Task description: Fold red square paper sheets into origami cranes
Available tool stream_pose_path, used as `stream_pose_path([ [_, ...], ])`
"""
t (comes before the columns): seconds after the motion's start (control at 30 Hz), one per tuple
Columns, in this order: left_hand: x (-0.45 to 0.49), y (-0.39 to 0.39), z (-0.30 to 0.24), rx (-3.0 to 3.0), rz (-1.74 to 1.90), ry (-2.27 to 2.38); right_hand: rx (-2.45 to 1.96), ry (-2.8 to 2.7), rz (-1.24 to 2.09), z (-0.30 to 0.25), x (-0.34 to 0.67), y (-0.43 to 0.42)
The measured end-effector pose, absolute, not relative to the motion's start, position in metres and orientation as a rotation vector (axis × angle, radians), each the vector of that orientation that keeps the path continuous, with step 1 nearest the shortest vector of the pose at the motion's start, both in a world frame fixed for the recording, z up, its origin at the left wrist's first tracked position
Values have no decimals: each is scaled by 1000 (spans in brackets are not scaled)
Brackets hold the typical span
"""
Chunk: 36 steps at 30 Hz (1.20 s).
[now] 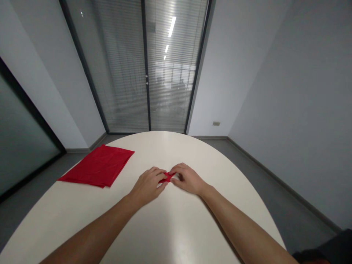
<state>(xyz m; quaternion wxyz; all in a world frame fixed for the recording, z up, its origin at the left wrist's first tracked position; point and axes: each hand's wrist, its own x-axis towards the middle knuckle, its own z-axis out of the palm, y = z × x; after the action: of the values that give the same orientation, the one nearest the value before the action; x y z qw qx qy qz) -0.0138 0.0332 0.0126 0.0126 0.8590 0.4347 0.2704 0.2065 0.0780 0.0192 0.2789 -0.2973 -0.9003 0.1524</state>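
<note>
Two bare hands meet around one small red piece [168,177], each with thumb and fingers drawn narrow: the left hand [148,184] holds its left end, the right hand [189,178] its right end. The fingertips cover much of it, so from where I stand I cannot make out its full shape, or whether it rests on the tabletop or is held just above it.

It looks like thin paper or cloth; I would judge it very light, soft and easily creased, perhaps easy to tear if it is paper. A gentle pinch at the two ends or along an edge seems the surest hold, leaving the middle unsquashed.

Beneath the hands is one round, pale table [214,161]. To their left, well apart from them, lies one flat red stack [101,167], near the table's far left edge. Its offset borders show at least two layers; I cannot count more.

Beyond the table stand two tall glass panels [121,66] with blinds. One small wall plate [216,124] sits low, to their right. One dark shape [330,249] at lower right is too cropped to identify.
</note>
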Motion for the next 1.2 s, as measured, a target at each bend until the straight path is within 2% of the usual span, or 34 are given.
stream_pose_path([
  [0.33,-14,34,10,2640,850,1384,-866,-2421,288,14,208,80],
  [0.7,-15,36,10,2486,955,1391,-858,-2392,361,18,206,77],
  [0.97,-14,37,7,2346,1004,1559,-776,-2397,342,24,205,75],
  [1.2,-15,43,5,2073,1176,1329,-722,-2421,293,30,204,72],
])
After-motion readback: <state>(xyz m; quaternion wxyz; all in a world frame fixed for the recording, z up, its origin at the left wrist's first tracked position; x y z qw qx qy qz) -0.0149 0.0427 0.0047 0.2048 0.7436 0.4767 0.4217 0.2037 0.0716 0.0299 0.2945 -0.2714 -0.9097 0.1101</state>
